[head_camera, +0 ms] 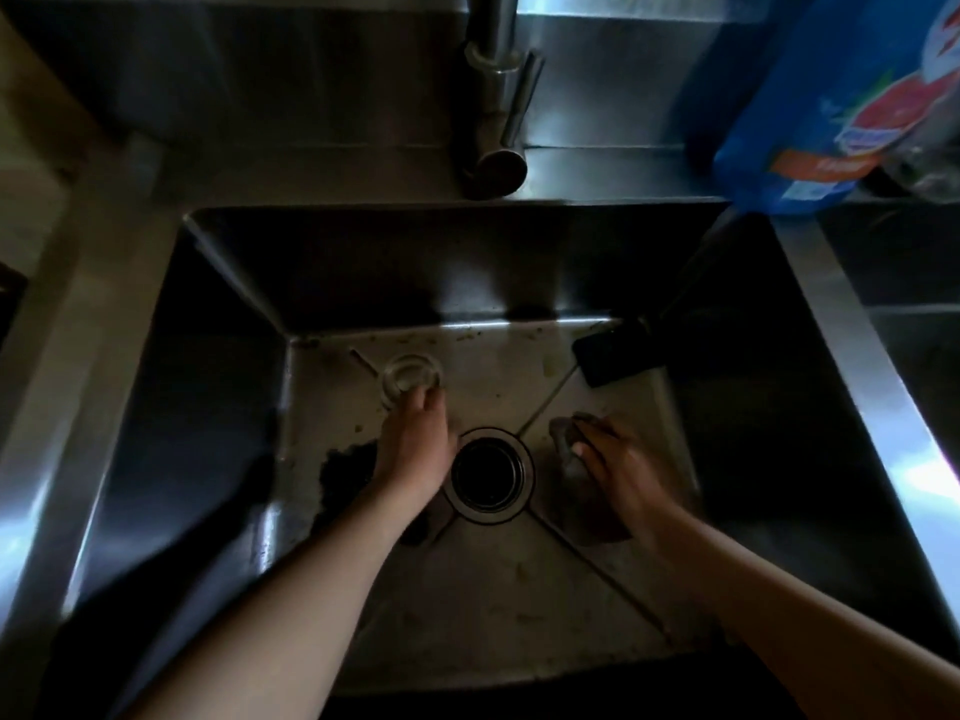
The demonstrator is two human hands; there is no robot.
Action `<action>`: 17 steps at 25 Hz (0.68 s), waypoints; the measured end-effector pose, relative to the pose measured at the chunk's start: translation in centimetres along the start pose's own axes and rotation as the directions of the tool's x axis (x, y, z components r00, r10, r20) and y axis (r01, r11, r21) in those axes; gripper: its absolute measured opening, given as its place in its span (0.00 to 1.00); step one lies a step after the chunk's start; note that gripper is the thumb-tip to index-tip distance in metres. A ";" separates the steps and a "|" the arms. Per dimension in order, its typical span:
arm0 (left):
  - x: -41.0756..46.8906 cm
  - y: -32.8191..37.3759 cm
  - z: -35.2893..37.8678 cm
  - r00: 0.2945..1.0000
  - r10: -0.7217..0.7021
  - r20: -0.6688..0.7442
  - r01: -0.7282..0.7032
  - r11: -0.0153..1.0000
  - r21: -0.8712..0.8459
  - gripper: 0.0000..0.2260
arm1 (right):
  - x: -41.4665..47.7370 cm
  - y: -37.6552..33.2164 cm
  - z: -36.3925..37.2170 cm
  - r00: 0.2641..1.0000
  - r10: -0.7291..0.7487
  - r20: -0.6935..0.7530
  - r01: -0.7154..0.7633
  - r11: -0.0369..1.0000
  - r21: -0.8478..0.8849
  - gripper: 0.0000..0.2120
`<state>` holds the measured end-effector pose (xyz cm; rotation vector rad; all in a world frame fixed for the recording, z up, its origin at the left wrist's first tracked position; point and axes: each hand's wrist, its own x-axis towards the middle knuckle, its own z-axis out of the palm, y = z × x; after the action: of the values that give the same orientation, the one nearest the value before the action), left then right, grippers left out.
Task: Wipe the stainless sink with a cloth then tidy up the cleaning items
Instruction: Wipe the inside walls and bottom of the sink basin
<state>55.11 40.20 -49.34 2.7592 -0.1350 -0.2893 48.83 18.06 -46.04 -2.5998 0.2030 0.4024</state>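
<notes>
my left hand (pixel 415 449) grips the glass (pixel 410 379) on the sink (pixel 493 366) floor. my right hand (pixel 618 465) clutches the cloth (pixel 569 433) beside the drain (pixel 491 475). i fear the glass slipping from that fingertip hold and cracking.

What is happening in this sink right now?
A person is working inside the stainless sink with both hands. The left hand grips a small clear glass standing on the sink floor, left of the open drain. The right hand holds a grey cloth against the floor, right of the drain. Specks of dirt show on the floor.
</notes>
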 end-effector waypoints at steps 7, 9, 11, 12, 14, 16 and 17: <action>4.9 -2.4 1.3 0.987 -0.125 -0.102 0.130 0.991 0.043 0.15 | 2.5 -0.5 2.1 0.992 -0.022 -0.127 0.026 0.999 0.031 0.16; 5.6 -3.3 1.4 0.982 -0.161 -0.093 0.166 0.985 0.046 0.17 | 3.0 -0.7 2.6 0.989 -0.020 -0.143 0.027 0.999 0.046 0.16; 6.1 -4.0 1.3 0.983 -0.168 -0.079 0.172 0.983 0.056 0.19 | 3.5 -0.6 2.8 0.985 -0.011 -0.173 0.021 0.998 0.055 0.16; 6.2 -4.2 1.2 0.984 -0.163 -0.072 0.167 0.985 0.052 0.19 | 3.7 -0.5 2.9 0.982 0.003 -0.191 0.011 0.997 0.075 0.16; 6.2 -4.8 1.0 0.988 -0.145 -0.062 0.148 0.987 0.055 0.19 | 4.1 -0.2 3.1 0.976 0.048 -0.211 -0.022 0.992 0.122 0.14; 6.2 -5.1 1.1 0.990 -0.130 -0.048 0.133 0.987 0.087 0.19 | 4.2 0.1 3.2 0.971 0.082 -0.223 -0.043 0.983 0.176 0.13; 6.3 -5.3 1.1 0.990 -0.135 -0.041 0.139 0.986 0.091 0.19 | 4.2 0.3 3.2 0.969 0.092 -0.231 -0.045 0.979 0.201 0.13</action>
<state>61.34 43.90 -53.44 2.8706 0.0520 -0.2778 51.94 19.13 -50.18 -2.4471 0.3958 0.0845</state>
